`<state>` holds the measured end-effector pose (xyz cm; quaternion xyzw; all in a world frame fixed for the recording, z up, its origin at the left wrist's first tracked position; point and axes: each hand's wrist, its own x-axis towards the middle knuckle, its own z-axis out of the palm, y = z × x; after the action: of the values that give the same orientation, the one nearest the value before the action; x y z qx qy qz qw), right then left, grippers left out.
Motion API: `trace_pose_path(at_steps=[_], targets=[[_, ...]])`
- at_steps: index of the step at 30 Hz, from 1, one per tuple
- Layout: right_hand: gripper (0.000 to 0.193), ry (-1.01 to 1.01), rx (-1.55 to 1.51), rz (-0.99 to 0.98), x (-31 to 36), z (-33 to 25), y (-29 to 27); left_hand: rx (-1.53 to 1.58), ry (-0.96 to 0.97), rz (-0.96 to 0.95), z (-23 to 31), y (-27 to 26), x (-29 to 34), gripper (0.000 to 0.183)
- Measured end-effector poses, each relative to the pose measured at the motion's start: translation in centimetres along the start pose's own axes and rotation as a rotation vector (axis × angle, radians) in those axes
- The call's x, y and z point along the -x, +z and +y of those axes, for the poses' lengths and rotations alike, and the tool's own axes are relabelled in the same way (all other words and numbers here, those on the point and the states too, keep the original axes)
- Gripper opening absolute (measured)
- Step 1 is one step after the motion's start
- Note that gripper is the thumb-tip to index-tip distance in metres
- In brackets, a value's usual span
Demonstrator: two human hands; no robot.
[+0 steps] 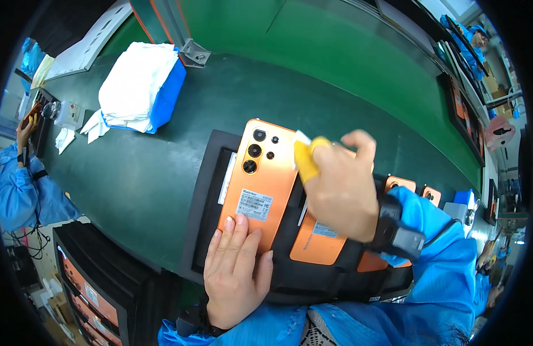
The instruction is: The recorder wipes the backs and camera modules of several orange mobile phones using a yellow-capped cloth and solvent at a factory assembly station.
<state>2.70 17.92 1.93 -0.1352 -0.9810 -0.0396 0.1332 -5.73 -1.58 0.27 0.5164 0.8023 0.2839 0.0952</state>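
An orange phone (273,173) lies back up at the left end of a black foam tray (207,173), its camera lenses at the top and a white label below them. My left hand (234,279) rests with outstretched fingers on the phone's lower part. My right hand (341,196), with yellow finger covers (308,158) on it, pinches a small white cloth (301,137) at the phone's upper right edge. Beneath that hand a second orange phone (318,245) sits partly hidden in the tray. More orange phones (400,184) lie farther right.
A blue bin (169,95) heaped with white cloths (134,81) stands on the green table at the far left. Near it is a clear bottle (69,114). Stacked black trays (113,254) with orange phones are at lower left. A co-worker's blue sleeve (30,199) shows at the left.
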Motion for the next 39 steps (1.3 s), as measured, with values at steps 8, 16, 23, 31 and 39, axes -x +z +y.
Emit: trace_pose_path(at_steps=[8,16,23,31,39], targets=[[0.007,0.032,-0.033,0.149,-1.2,1.0,1.0,-0.056,0.048,0.029,0.0,0.4,-0.1,0.037],[0.010,0.100,-0.022,0.018,-0.6,0.4,-0.1,-0.058,0.046,0.045,0.0,0.6,0.1,0.036],[0.028,0.148,-0.046,0.057,-0.5,1.8,-1.3,-0.076,0.044,0.035,0.1,0.5,0.0,0.036],[0.012,0.141,-0.010,0.036,-0.3,0.9,0.0,-0.030,0.038,0.031,0.2,0.5,-0.2,0.034],[0.024,0.092,0.014,0.052,-0.1,0.1,-1.6,-0.049,0.029,0.026,0.2,0.4,-0.1,0.035]])
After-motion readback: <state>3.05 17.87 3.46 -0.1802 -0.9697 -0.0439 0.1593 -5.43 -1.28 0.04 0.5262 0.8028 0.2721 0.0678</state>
